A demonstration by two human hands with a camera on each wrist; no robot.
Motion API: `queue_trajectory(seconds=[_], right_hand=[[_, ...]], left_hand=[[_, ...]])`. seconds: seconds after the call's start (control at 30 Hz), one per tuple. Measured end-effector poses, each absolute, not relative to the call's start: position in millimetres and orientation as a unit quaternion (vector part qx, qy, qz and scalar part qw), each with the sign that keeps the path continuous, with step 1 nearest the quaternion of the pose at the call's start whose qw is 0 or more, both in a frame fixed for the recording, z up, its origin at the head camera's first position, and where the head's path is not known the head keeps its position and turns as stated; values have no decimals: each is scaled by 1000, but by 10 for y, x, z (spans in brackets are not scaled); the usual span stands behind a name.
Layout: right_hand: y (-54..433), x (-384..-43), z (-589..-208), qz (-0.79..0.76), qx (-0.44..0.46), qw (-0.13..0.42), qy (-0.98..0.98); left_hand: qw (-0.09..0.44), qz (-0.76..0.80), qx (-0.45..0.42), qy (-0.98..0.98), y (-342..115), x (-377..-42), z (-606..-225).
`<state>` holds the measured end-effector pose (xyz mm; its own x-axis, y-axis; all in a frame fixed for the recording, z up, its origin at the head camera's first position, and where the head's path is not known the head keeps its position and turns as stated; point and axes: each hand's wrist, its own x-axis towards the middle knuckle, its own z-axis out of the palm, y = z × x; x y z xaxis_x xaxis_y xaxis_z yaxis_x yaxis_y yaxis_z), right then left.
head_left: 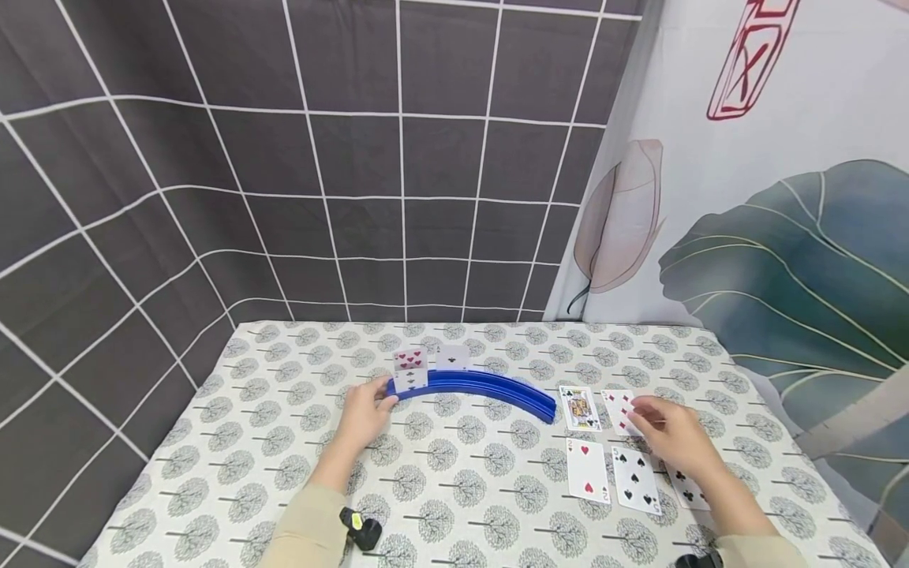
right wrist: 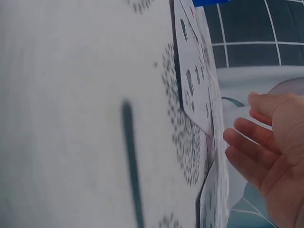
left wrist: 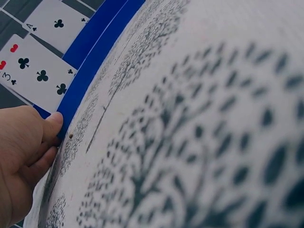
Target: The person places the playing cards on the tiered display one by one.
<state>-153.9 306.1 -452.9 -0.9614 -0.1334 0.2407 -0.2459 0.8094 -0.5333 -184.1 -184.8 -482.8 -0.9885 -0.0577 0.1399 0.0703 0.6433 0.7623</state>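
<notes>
At the left end of a curved blue card holder (head_left: 490,383), my left hand (head_left: 365,414) grips it, thumb on the front edge. Upright in the holder beside that hand stands a three of clubs (left wrist: 35,71), with a hearts card (head_left: 409,359) rising behind it. An ace of clubs (left wrist: 50,21) stands just to their right. My right hand (head_left: 671,434) hovers at the diamonds card (head_left: 615,401), covering part of it. Its fingers are loosely bent, and the right wrist view shows nothing between them.
Left of the diamonds card lies a face card (head_left: 581,410), near the holder's right end. The nearer row has a two of hearts (head_left: 587,471), a five of spades (head_left: 635,483) and a partly hidden black-suit card (head_left: 687,491). A tree-patterned cloth (head_left: 440,517) covers the table.
</notes>
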Motion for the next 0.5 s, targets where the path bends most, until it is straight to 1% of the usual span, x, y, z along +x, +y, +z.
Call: queue_trajectory(seconds=[0.37,0.5], right_hand=[[3251,-1529,-4545,263,125,96,-952],[3324,-1515,-4539,262,136,85,-952]], left_hand=[[75,-422,-6,-903,-1843,-1845,-4815],[73,-424,-4,-903,-1840,-1844,-4810]])
